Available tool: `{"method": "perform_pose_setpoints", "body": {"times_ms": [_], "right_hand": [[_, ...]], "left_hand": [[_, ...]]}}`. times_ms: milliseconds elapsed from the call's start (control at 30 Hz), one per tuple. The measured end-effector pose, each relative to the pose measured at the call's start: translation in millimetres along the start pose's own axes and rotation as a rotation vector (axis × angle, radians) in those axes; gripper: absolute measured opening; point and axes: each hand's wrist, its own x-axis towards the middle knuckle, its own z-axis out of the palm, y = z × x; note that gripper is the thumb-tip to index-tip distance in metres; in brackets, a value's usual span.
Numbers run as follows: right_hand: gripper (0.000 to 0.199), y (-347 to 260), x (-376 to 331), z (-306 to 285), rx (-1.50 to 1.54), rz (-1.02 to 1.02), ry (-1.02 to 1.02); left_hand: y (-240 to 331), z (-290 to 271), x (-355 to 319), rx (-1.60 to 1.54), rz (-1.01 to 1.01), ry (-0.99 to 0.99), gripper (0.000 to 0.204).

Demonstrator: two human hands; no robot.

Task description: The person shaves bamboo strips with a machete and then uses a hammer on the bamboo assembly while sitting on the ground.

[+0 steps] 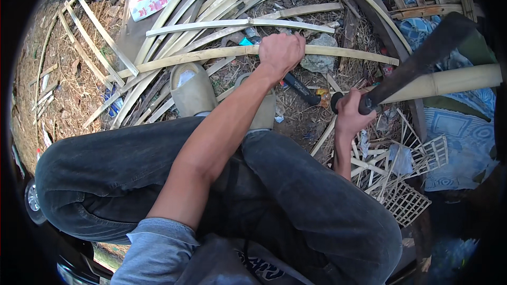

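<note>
Head view, left hand (281, 51) gripping pale split bamboo strip (211, 54), right hand (349, 112) clamping dark machete (422, 59)

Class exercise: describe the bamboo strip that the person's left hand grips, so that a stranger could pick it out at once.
Start at the dark grey trousers and follow the bare forearm up to the left hand. It closes on a long pale split bamboo strip lying crosswise over the straw-littered ground. Unlike the loose slats nearby, this strip is gripped.

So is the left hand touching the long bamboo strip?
Touching. The head view shows the left hand closed around the long bamboo strip, fingers wrapped over it.
</note>
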Motion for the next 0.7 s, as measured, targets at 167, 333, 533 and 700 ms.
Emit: {"method": "perform_pose_setpoints", "body": {"times_ms": [167,333,533,700], "right_hand": [[0.031,67,8,-4,-0.722,0.360,-0.227],[0.028,71,11,-10,-0.748,0.328,-0.233],[0.028,-14,12,-7,-0.448,0.081,-0.058],[0.025,33,14,-9,-0.384,0.038,-0.126]], "left_hand": [[-4,2,3,0.002,0.023,0.022,0.055],[2,1,3,-0.010,0.030,-0.027,0.056],[-5,2,2,-0.027,0.039,-0.034,0.055],[-3,-6,-1,-0.028,0.064,-0.051,0.052]]}}
